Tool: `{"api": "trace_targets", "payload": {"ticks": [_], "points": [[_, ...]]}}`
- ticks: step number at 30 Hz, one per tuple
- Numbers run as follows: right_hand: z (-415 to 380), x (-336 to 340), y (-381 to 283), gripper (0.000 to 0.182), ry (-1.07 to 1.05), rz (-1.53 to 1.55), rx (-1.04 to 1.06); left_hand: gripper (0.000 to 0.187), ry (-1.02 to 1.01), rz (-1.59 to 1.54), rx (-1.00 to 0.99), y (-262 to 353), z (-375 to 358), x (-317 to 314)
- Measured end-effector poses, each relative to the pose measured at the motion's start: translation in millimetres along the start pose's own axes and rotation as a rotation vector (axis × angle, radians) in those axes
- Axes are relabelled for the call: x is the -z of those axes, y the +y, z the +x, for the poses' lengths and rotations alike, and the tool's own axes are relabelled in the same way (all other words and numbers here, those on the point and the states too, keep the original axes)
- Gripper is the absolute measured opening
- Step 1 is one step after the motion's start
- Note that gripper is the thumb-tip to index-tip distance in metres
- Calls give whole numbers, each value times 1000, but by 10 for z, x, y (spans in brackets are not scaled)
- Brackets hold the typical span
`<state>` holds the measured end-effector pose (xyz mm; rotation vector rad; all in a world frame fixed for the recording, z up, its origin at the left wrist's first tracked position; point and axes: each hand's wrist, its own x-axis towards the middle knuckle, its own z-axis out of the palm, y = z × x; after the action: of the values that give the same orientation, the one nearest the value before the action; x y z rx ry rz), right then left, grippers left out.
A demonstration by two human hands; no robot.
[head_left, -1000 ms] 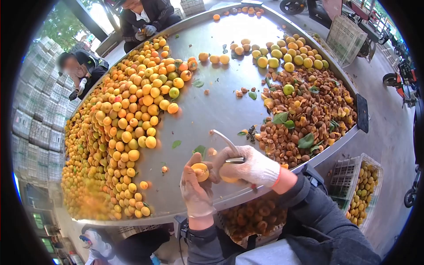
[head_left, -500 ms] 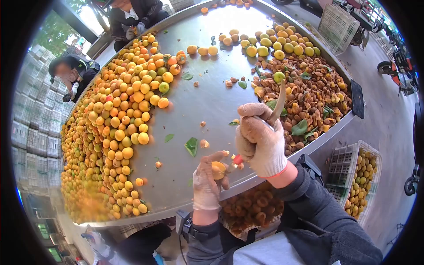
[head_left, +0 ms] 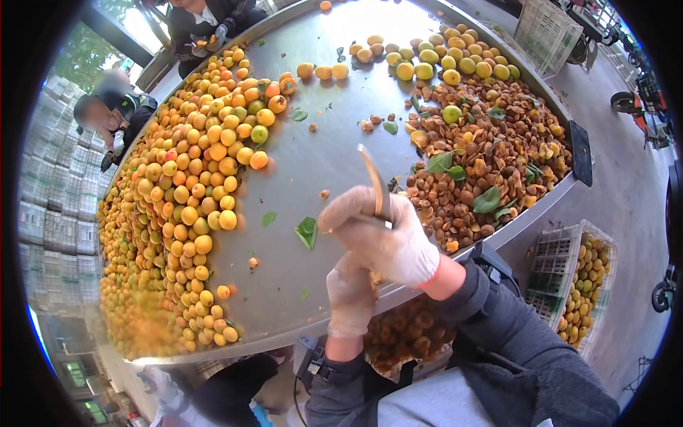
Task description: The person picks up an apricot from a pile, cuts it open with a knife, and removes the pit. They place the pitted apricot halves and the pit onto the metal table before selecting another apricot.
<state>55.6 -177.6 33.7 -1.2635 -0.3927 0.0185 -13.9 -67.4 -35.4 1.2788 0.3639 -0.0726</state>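
My right hand, in a soiled white glove, is closed around a curved knife whose blade points up. Just below it and touching it, my left hand, also gloved, has its fingers mostly hidden behind the right hand; whatever it holds cannot be made out. Both hands are over the near edge of the metal table. A large heap of orange-yellow fruit covers the table's left side. On the right lies a brown pile of pits and scraps, with green leaves on it.
Yellow-green fruit lies at the back right. A crate of fruit stands on the floor at right, another container below the table edge. A dark flat object sits on the rim. Co-workers are at the far left side.
My right hand has moved left and my left hand slightly right, so they now meet. The knife has come left with the right hand. The fruit seen in my left hand is now hidden.
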Motion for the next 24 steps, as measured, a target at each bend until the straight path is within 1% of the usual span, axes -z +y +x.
{"api": "trace_targets", "payload": {"ticks": [1, 2, 4, 5, 6, 7, 9, 10, 12, 13, 14, 16, 17, 19, 20, 22, 24], "points": [[-13, 28, -67, 12, 82, 190, -315, 27, -64, 20, 81, 61, -6, -4], [-2, 51, -49, 12, 85, 192, -313, 27, -66, 23, 81, 97, 5, -23], [19, 100, 61, 12, 272, 617, -467, 28, 87, 164, 168, 158, 36, -65], [42, 96, 150, 14, 349, 725, -440, 28, 88, 163, 167, 196, 36, -70], [54, 120, 240, 14, 346, 723, -440, 30, 62, -27, 219, 240, 35, -61], [65, 151, 327, 14, 385, 797, -465, 32, 37, -216, 269, 268, 37, -46], [97, 165, 405, 15, 466, 912, -528, 35, 15, -275, 293, 284, 35, -8], [87, 138, 440, 15, 465, 913, -529, 38, -11, -333, 319, 285, 34, 6], [57, 49, 459, 15, 500, 1034, -581, 40, -17, -325, 293, 213, 79, 43], [51, 36, 438, 15, 506, 955, -547, 41, -23, -319, 265, 192, 104, 55], [47, 31, 383, 15, 505, 957, -548, 41, -21, -318, 264, 218, 133, 51], [27, 46, 253, 16, 445, 774, -303, 42, 228, -159, 335, 297, 216, 40], [35, 34, 162, 17, 505, 661, -298, 42, 230, -162, 334, 298, 210, 82], [-2, 30, 171, 16, 470, 653, -262, 42, 133, -109, 235, 285, 198, 162], [-32, 23, 173, 15, 443, 648, -228, 42, 132, -109, 233, 284, 193, 157], [-56, 15, 135, 15, 454, 653, -215, 42, 139, -90, 215, 265, 176, 134], [-66, 18, 88, 14, 466, 693, -145, 42, 163, -47, 223, 299, 156, 79]]}}
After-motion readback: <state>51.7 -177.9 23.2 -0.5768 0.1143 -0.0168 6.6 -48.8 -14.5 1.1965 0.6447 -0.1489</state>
